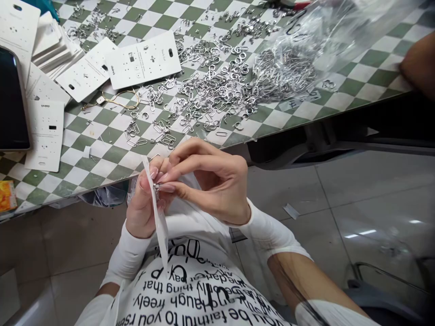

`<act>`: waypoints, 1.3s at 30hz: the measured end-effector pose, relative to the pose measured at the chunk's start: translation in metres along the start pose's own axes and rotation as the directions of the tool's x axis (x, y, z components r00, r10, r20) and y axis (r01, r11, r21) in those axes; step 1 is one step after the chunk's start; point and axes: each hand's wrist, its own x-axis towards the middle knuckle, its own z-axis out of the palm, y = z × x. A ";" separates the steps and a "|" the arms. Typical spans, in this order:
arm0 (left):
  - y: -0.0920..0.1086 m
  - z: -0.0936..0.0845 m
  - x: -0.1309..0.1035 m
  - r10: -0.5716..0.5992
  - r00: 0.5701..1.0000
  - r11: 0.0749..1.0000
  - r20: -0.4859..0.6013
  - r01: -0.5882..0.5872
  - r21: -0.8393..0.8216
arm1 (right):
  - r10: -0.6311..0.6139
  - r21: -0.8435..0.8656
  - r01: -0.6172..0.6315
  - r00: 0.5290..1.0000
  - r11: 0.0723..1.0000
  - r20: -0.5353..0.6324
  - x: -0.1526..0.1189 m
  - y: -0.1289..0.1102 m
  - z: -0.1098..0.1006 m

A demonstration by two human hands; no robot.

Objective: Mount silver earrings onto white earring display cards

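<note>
Just off the table's near edge, my left hand [140,213] grips a white earring card [159,222], which is turned nearly edge-on to me. My right hand [214,181] meets it at the card's upper part, thumb and fingers pinching a small silver earring piece [156,186] against the card. The fingers hide most of that piece, so its exact shape is unclear. Beyond both hands, a spread of loose silver earring parts [210,90], rings and long oval links among them, covers the checked table [112,170].
White printed cards [144,61] lie at the back left, near a stack of cards [56,47] and a phone [13,99]. A clear plastic bag [316,40] with silver pins [285,70] is at the right. A gold chain [131,99] lies mid-table; another person's arm [419,65] shows far right.
</note>
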 end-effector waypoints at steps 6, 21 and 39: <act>-0.002 0.006 0.000 0.091 0.992 0.994 0.089 -0.085 -0.062 | -0.050 0.004 0.050 0.999 0.999 -0.003 -0.001 0.001 0.003; -0.003 0.000 0.004 0.162 0.959 0.985 0.231 -0.145 -0.089 | 0.019 0.029 -0.018 0.999 0.999 -0.050 -0.006 0.000 -0.001; -0.002 0.002 0.003 0.133 0.971 0.986 0.199 -0.111 -0.121 | 0.005 0.082 -0.002 0.999 0.997 -0.041 -0.006 0.000 0.001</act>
